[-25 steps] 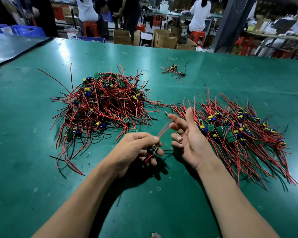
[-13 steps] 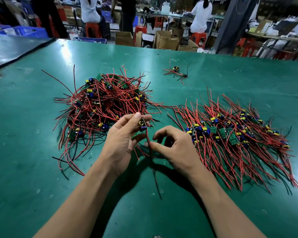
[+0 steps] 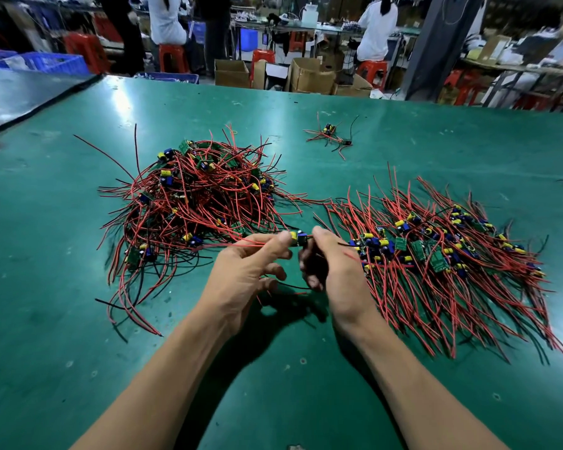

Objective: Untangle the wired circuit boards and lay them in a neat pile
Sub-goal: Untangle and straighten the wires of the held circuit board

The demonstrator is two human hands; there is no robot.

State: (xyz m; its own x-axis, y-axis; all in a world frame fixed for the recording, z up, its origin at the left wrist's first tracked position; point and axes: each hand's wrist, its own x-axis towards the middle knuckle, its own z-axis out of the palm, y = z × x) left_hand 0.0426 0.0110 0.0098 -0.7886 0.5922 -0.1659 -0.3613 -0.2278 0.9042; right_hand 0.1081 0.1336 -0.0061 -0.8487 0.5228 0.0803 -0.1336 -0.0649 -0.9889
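Counted on the green table [image 3: 78, 319]: two big groups of wired boards, one small stray cluster, one single board in hand, two hands. Toward the left edge, tangled heap [image 3: 192, 203], wires crossing every way. Toward the right edge, sorted pile [image 3: 436, 254], wires roughly parallel, boards in a band across the middle. Too many boards in either to count. Toward the far edge, stray cluster [image 3: 329, 134], well apart from both. Between heap and pile, above the surface, held board [image 3: 298, 238]: pinched at its left end by fingertips of left hand [image 3: 244, 274], lower fingers loosely curled; gripped at its right end by right hand [image 3: 335, 271], thumb on top, fingers curled underneath, blurred. Both forearms in from the near edge.
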